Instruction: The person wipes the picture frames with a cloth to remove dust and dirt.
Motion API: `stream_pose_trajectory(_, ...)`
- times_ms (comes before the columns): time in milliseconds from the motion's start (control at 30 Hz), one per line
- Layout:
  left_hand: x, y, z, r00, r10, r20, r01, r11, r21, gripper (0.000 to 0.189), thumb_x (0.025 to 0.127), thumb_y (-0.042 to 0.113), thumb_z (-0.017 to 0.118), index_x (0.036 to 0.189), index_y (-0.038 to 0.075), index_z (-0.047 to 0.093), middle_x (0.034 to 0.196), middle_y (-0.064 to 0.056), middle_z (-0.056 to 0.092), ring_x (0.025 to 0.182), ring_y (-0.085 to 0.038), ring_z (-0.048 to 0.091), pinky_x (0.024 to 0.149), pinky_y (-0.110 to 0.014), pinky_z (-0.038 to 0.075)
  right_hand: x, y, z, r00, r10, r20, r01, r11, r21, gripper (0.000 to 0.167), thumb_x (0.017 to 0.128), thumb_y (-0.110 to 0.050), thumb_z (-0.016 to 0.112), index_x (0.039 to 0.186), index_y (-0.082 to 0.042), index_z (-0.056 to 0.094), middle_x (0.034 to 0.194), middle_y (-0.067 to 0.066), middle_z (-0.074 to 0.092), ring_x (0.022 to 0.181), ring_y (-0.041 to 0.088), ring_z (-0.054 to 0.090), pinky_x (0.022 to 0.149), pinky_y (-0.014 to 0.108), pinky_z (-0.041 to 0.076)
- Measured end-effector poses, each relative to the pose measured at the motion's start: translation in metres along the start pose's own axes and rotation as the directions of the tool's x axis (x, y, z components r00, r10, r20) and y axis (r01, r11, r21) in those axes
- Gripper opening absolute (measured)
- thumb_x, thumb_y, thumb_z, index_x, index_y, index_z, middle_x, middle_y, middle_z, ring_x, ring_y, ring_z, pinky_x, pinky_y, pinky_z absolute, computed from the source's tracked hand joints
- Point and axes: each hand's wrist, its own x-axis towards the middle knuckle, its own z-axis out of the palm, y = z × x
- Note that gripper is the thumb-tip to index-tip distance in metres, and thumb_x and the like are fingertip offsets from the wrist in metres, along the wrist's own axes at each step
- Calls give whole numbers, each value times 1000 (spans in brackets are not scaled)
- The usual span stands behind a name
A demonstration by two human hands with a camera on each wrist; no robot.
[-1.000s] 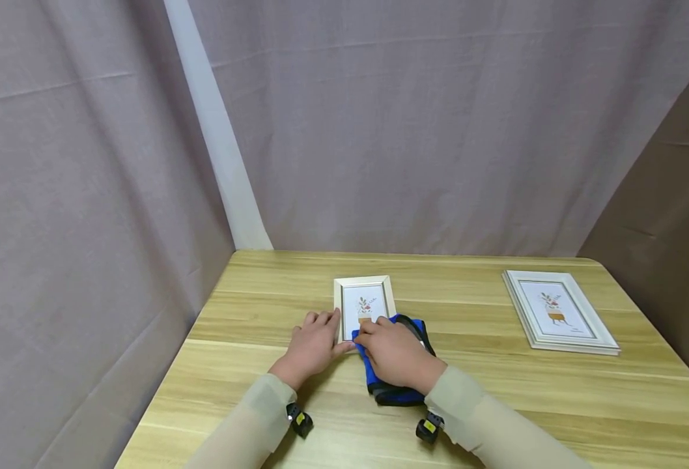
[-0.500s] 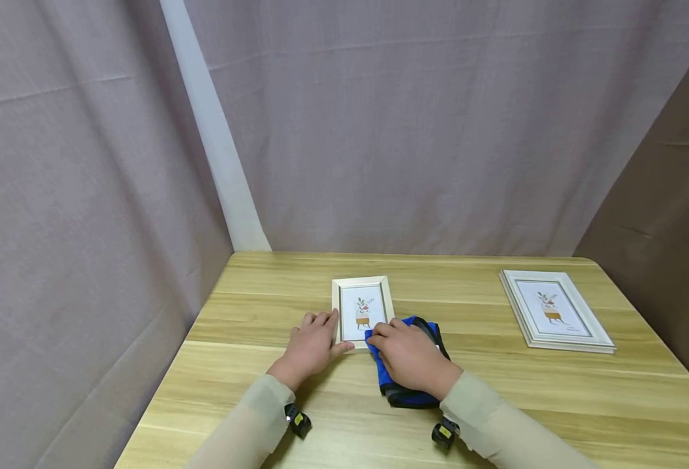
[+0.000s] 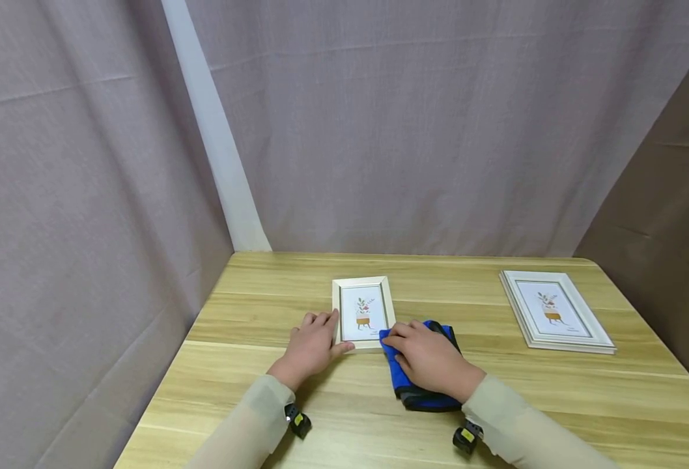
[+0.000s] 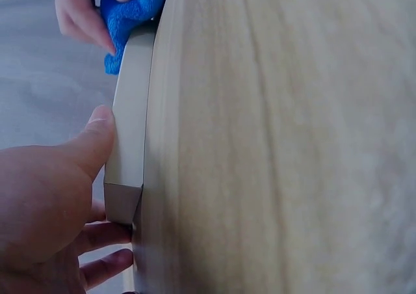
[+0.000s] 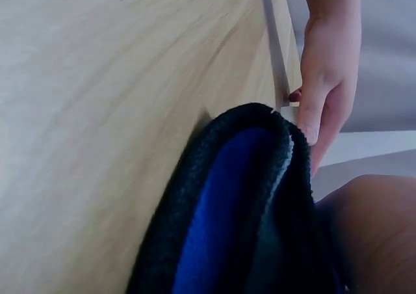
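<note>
A light wooden picture frame (image 3: 365, 312) lies face up on the table, showing a potted plant print. My left hand (image 3: 308, 345) rests at its lower left corner, fingers along the left side and the thumb on the bottom border. In the left wrist view the thumb (image 4: 96, 134) touches the top of the frame's edge (image 4: 130, 125). My right hand (image 3: 429, 358) grips a folded blue cloth (image 3: 400, 374) with black trim, its upper left corner at the frame's lower right corner. The right wrist view shows the layered folds of the cloth (image 5: 227, 196) close up.
On the right of the wooden table (image 3: 245, 293) lies a thicker white picture frame (image 3: 558, 312) with a similar print, apparently stacked on another. Grey curtains (image 3: 403, 130) hang behind and to the left. A brown drape (image 3: 667, 208) borders the right side.
My right hand has slid rightward with the cloth, from over the print to the frame's lower right corner, uncovering the whole print. The left hand stays on the frame.
</note>
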Motion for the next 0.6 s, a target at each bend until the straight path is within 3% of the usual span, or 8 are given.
stream_pose_trajectory(300, 0, 0, 0, 1000, -2, 4, 2, 1000, 1, 94, 105, 71, 57, 171, 7, 38, 164, -14, 52, 144, -39, 47, 104, -67, 48, -14, 6, -8, 999, 35, 34, -36, 999, 34, 40, 102, -17, 80, 140, -8, 75, 140, 10, 70, 127, 34, 68, 103, 54, 58)
stream_pose_trajectory(600, -1, 2, -2, 1000, 0, 9, 0, 1000, -2, 94, 104, 71, 57, 171, 8, 38, 165, -14, 51, 144, -39, 46, 105, -67, 48, -31, 17, -16, 995, 85, 51, -88, 995, 46, 42, 102, -17, 80, 142, -7, 73, 141, 12, 71, 131, 37, 66, 110, 61, 52)
